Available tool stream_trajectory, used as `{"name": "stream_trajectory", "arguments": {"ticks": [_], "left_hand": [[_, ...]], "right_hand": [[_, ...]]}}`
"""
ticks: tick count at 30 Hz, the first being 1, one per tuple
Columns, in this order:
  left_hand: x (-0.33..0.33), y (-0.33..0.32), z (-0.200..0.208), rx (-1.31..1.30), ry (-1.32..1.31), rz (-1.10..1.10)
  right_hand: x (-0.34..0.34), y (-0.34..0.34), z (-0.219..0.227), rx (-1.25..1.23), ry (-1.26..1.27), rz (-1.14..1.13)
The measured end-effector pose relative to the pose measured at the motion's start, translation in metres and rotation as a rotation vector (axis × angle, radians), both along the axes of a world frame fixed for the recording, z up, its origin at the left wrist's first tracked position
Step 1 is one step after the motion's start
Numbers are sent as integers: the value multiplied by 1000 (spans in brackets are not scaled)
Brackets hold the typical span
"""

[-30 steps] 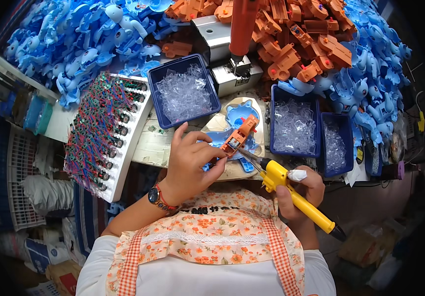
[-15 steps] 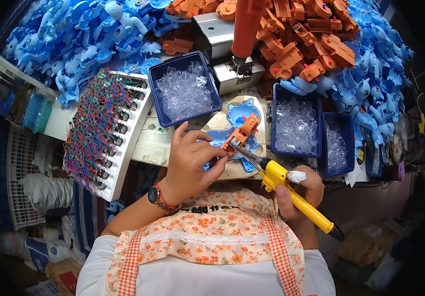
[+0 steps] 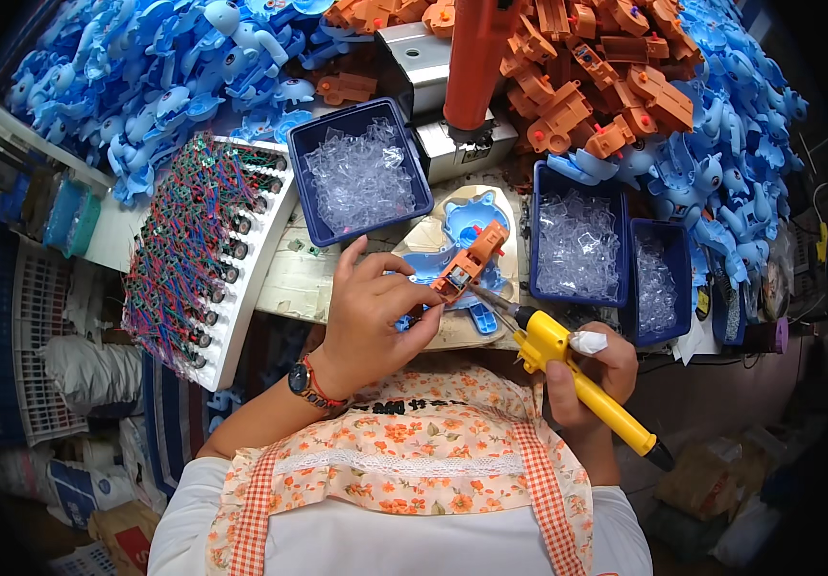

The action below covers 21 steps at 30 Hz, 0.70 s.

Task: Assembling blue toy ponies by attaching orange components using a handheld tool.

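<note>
My left hand (image 3: 376,312) pinches the near end of an orange plastic housing (image 3: 479,252) between thumb and fingertips. Small parts show in the housing's opening. My right hand (image 3: 595,376) is wrapped round a yellow soldering gun (image 3: 568,360), its metal tip pointing up and left at the housing's near end. Whether the tip touches the housing I cannot tell. Under the housing, a blue plastic shell half (image 3: 472,219) lies in a pale shaped fixture (image 3: 508,206) on the bench. White wrapping sits on the gun beside my right fingers.
Three dark blue bins, one left (image 3: 422,204) and two right (image 3: 535,240) (image 3: 636,278), hold clear plastic pieces. A white foam tray (image 3: 255,245) carries wired circuit parts. Blue shells (image 3: 174,106) and orange housings (image 3: 563,115) pile up behind. A red-orange screwdriver (image 3: 479,72) hangs over the bench.
My right hand and the soldering gun have shifted slightly right. The hanging screwdriver has swung a little toward me. My left hand and the orange housing stay nearly where they were.
</note>
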<state>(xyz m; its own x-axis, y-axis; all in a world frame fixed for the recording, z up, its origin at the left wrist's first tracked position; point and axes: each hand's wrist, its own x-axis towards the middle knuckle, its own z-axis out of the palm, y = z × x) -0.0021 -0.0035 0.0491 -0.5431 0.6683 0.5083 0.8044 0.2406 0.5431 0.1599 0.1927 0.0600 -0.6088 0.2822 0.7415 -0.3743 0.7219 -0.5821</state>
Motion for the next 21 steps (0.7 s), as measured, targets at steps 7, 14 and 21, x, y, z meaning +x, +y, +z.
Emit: {"name": "stream_trajectory", "arguments": {"ticks": [7, 14, 21], "left_hand": [[2, -1, 10, -52, 46, -2], [-1, 14, 24, -135, 231, -203], [16, 41, 9, -302, 551, -175]], "right_hand": [[15, 4, -2, -101, 17, -110], [38, 19, 0, -252, 46, -113], [42, 26, -2, -218, 61, -147]]}}
